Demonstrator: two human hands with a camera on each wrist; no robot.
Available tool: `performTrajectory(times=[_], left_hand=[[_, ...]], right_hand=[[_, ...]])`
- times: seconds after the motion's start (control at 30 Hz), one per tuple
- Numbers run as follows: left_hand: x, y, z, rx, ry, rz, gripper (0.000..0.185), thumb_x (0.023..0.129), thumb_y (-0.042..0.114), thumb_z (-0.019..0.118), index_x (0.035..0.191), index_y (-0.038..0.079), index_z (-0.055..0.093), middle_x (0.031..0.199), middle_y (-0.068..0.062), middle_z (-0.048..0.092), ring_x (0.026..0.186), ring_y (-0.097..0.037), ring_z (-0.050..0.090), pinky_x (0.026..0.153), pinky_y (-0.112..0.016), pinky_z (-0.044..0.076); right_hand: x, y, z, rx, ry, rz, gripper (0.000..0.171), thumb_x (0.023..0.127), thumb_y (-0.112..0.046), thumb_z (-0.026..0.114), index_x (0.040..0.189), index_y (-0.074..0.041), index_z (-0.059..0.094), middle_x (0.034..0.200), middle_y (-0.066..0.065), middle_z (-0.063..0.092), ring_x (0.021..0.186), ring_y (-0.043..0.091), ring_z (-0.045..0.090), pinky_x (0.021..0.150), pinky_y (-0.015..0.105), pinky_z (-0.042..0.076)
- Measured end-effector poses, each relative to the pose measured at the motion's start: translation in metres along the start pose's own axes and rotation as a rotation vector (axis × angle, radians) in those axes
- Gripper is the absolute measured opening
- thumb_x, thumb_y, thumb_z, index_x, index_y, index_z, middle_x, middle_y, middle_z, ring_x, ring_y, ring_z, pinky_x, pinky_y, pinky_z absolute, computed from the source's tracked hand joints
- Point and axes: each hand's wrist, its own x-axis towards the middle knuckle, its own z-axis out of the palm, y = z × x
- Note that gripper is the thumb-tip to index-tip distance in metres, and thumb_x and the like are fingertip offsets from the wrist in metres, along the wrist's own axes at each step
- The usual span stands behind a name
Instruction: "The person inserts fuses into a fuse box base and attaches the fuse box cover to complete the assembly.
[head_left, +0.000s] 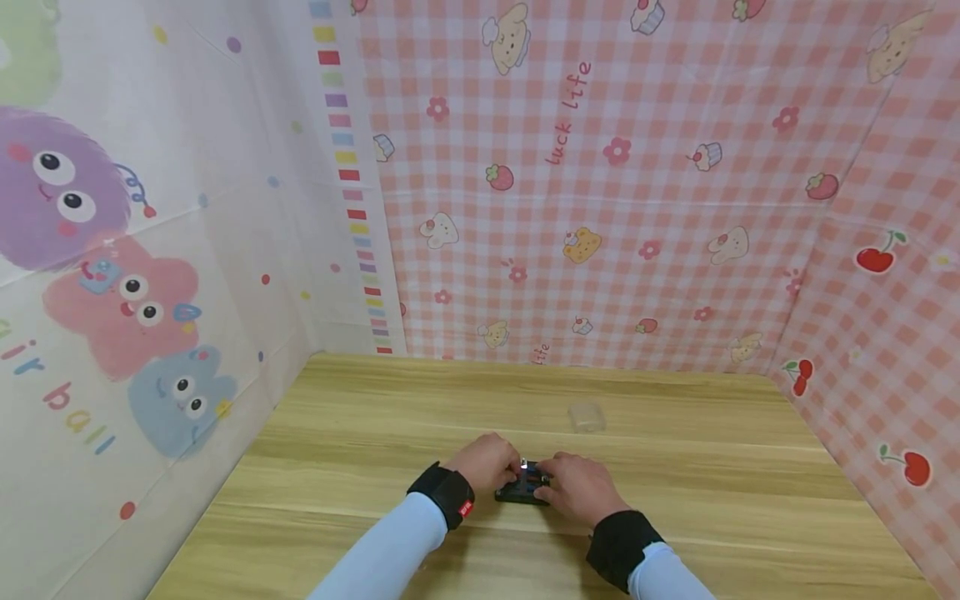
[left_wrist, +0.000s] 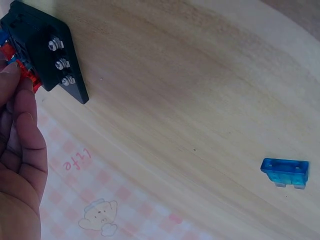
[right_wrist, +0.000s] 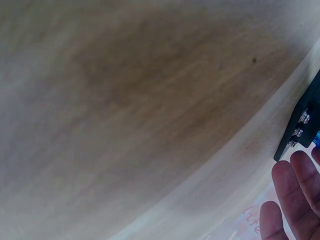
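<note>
A black fuse box (head_left: 517, 497) with silver screw terminals lies on the table between both hands, with red and blue blade fuses in it. In the left wrist view, my left hand (left_wrist: 22, 135) pinches a red blade fuse (left_wrist: 27, 74) at the box, between thumb and fingers. My right hand (head_left: 581, 487) holds the right side of the box, its thumb at the near edge and a finger at the far side. Its other fingers (right_wrist: 295, 190) extend beside the box in the right wrist view. How deep the red fuse sits is hidden by the fingers.
A loose blue blade fuse (left_wrist: 286, 172) lies on the wooden table (head_left: 360, 417), apart from the box. Behind the hands rests a clear plastic cover (head_left: 587, 417). Patterned cloth walls (head_left: 600, 200) stand at the back and both sides.
</note>
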Motion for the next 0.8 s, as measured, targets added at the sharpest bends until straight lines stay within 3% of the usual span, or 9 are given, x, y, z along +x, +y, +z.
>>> performTrajectory(times=[0.8], left_hand=[[-0.0003,-0.0005,0.0041,0.04,0.011,0.0,0.008,0.089,0.008,0.073,0.087,0.013,0.079,0.08,0.01,0.069,0.069,0.001,0.054,0.066,-0.014,0.043]], right_hand=[[0.001,-0.0035,-0.0025,0.007,-0.006,0.025,0.028,0.086,-0.029,0.078,0.105,-0.01,0.076,0.084,-0.002,0.063,0.068,0.013,0.052,0.061,0.035,0.046]])
